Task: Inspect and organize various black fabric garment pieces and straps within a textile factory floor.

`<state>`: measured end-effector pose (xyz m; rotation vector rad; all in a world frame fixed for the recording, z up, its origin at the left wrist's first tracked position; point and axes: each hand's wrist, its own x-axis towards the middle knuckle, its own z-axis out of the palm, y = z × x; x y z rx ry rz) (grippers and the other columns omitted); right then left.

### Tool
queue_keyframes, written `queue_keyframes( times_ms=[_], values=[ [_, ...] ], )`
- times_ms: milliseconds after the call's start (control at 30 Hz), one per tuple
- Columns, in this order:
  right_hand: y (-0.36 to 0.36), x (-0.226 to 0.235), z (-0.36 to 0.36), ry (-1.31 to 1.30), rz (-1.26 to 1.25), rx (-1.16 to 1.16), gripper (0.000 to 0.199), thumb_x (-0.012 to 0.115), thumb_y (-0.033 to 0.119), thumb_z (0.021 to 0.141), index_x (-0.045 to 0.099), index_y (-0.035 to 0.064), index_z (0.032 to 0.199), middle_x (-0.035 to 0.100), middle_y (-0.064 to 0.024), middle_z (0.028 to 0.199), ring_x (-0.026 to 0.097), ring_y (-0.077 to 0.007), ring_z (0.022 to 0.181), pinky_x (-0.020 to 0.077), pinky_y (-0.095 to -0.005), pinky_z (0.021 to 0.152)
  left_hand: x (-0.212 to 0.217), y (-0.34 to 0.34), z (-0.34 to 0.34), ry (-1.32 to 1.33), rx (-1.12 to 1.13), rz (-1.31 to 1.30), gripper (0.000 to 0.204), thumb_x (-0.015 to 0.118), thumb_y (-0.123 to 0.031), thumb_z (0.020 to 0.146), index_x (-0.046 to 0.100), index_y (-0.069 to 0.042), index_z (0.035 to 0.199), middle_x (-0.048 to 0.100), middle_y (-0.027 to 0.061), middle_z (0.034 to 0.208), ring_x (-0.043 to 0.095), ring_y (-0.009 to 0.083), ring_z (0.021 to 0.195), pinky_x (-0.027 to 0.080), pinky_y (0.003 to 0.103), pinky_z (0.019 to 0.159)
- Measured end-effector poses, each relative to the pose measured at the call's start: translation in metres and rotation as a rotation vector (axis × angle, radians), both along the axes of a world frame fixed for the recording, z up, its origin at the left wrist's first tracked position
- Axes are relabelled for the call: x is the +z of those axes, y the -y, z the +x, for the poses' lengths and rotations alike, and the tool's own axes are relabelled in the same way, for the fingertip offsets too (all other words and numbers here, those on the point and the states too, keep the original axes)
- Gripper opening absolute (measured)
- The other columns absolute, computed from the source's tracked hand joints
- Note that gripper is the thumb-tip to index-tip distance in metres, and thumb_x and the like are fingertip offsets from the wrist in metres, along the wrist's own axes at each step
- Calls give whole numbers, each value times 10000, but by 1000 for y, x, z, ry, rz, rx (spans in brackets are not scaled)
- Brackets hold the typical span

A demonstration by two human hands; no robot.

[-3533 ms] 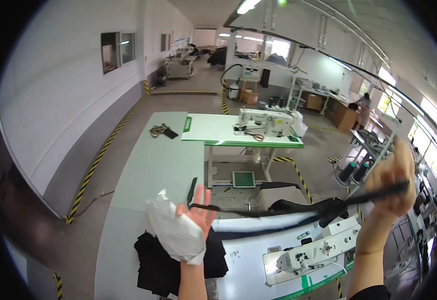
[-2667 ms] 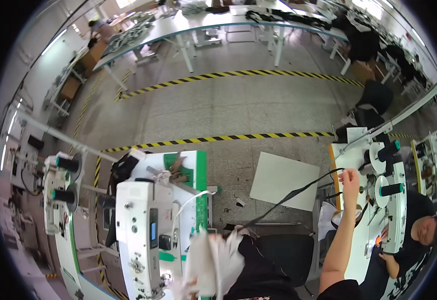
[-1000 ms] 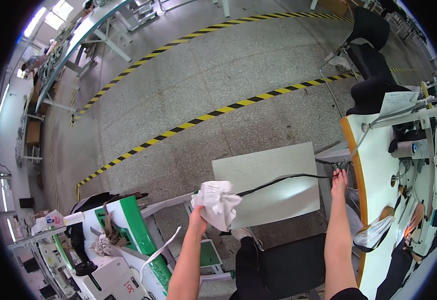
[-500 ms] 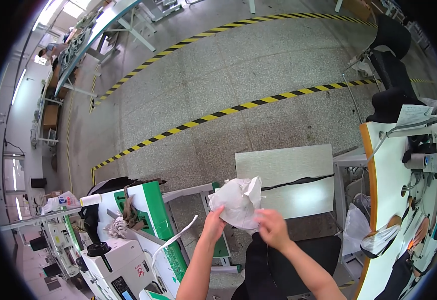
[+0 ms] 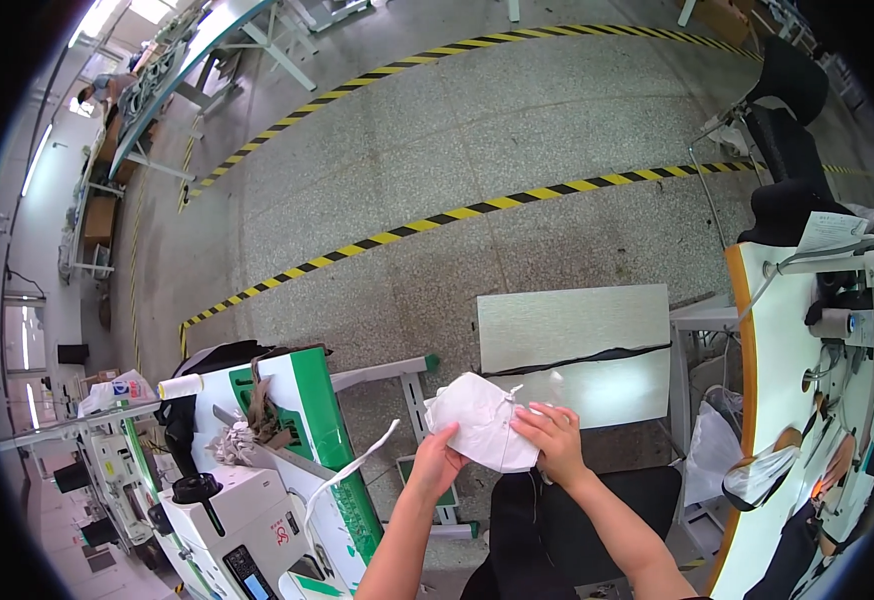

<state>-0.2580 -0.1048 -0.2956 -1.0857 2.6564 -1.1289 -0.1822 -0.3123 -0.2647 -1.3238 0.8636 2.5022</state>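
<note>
A white, roughly round cloth piece [image 5: 479, 425] with a seam line and a ragged upper right edge is held up in front of me, above my lap. At its lower left edge, my left hand [image 5: 439, 466] pinches it with the thumb on top. My right hand [image 5: 553, 440] grips the right edge, its fingers lying over the cloth. The fingers under the cloth are hidden. A thin thread seems to hang below it near my dark-clothed leg.
On the left stands a white and green sewing machine [image 5: 242, 530] with a white strip [image 5: 352, 462] sticking out. A pale board [image 5: 577, 325] lies ahead, beside a black seat [image 5: 612, 520]. Another worktable [image 5: 757, 340] with a clear plastic bag [image 5: 709, 455] is at the right.
The cloth has been turned and flattened, from crumpled and bunched to a smoother face. My right hand has moved up along its right edge and its fingers now lie over it.
</note>
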Motion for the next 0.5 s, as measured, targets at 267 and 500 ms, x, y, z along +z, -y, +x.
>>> queue_keyframes(
  times_ms=[267, 500],
  values=[
    [-13, -4, 1, 414, -285, -268, 302, 605, 68, 796, 646, 84, 1095, 666, -85, 1073, 615, -218, 1006, 442, -331, 846, 33, -14, -3, -180, 13, 123, 545, 287, -459, 1000, 386, -62, 1361, 475, 151, 1354, 476, 254, 1232, 403, 417, 1017],
    [-33, -84, -24, 1217, -1082, -914, 334, 567, 193, 942, 518, -4, 1207, 594, -69, 1151, 580, -195, 1006, 463, -331, 835, 17, -34, 62, -13, -166, 57, 486, 298, -378, 1011, 447, -24, 1310, 548, 132, 1283, 534, 218, 1172, 429, 358, 977]
  ],
)
